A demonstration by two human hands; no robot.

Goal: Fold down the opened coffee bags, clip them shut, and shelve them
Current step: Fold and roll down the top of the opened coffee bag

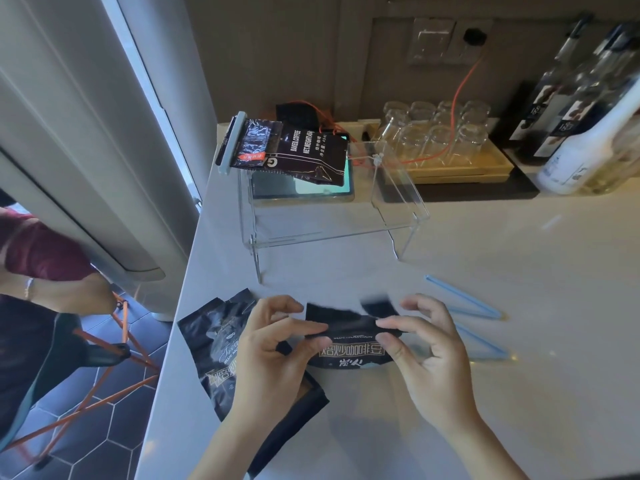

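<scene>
We pinch the folded top of the black foil coffee bag (pixel 349 336) between both hands' fingers (pixel 313 329), its fold running left to right, with the pale blue plastic sealing clips (pixel 464 308) lying on the desk (pixel 519 244) just beside our right hand (pixel 426 344), well apart from our left hand (pixel 273 351).

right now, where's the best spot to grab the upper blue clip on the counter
Probably grip the upper blue clip on its far, upper-left end, coming from above with the right hand. It lies flat, clear of the coffee bag, and that end sits free on the counter.
</scene>
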